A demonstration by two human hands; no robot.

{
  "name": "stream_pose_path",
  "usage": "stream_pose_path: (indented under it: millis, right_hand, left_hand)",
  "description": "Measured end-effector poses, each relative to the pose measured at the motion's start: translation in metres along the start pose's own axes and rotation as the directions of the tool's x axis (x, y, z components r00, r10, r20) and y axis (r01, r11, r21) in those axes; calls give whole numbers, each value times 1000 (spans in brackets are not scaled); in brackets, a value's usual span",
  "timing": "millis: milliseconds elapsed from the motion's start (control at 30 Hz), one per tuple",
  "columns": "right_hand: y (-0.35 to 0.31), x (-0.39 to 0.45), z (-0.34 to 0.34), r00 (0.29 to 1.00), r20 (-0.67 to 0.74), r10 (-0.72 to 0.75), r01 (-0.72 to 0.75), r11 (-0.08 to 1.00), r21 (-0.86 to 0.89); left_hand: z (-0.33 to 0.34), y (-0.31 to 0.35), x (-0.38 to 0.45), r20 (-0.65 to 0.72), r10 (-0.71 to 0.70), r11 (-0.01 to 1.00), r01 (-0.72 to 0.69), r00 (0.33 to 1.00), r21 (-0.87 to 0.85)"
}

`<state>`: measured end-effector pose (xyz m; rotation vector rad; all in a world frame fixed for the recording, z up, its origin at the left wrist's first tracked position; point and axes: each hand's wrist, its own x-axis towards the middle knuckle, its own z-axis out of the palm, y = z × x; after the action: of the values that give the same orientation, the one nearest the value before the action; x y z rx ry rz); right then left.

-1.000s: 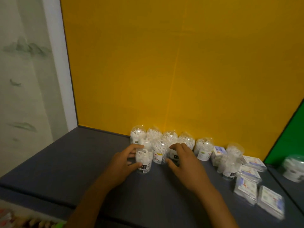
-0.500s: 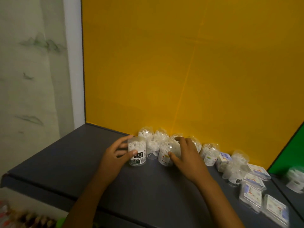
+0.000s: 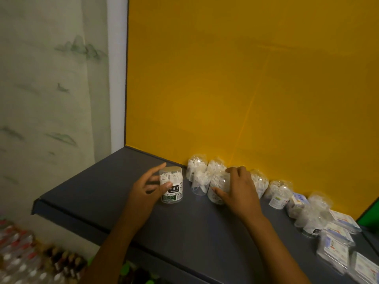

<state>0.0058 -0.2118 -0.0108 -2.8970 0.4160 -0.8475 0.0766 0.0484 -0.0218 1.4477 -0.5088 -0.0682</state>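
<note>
Left hand [image 3: 146, 190] is holding a clear cylindrical plastic tub of white floss picks [image 3: 171, 186] upright on the dark grey shelf [image 3: 184, 232], thumb in front, fingers spread behind. Right hand [image 3: 239, 189] is curling round a neighbouring clear tub [image 3: 218, 187]. Risk: sliding either one is likely knocking over the tightly packed tubs.

The scene is seen through a single wide-angle view, worn on the person's head and directed forward and downward. The dark counter [image 3: 184, 228] is looked at from above its near edge at close range. The left hand [image 3: 146, 191] and right hand [image 3: 239, 191] are framed near the middle, with the forearms entering from the bottom edge. The yellow panel [image 3: 246, 89] behind is faced almost squarely and fills the upper half. A pale curtain [image 3: 51, 99] is caught at the left margin.
</note>
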Motion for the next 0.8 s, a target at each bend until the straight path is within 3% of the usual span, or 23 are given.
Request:
stream_pose_path:
  millis: [167, 367, 800]
  right_hand:
    - [4, -13, -24, 1000, 11, 27, -29, 982, 189]
    - [24, -52, -82, 990, -85, 116, -73, 914, 400]
    - [123, -183, -215, 950, -183, 254, -173, 913, 369]
  left_hand:
    - [13, 14, -9, -11, 45, 999, -45, 999, -10]
    - [57, 41, -20, 23, 120, 992, -119, 993, -31]
    - [198, 89, -114, 257, 148, 989, -138, 955, -54]
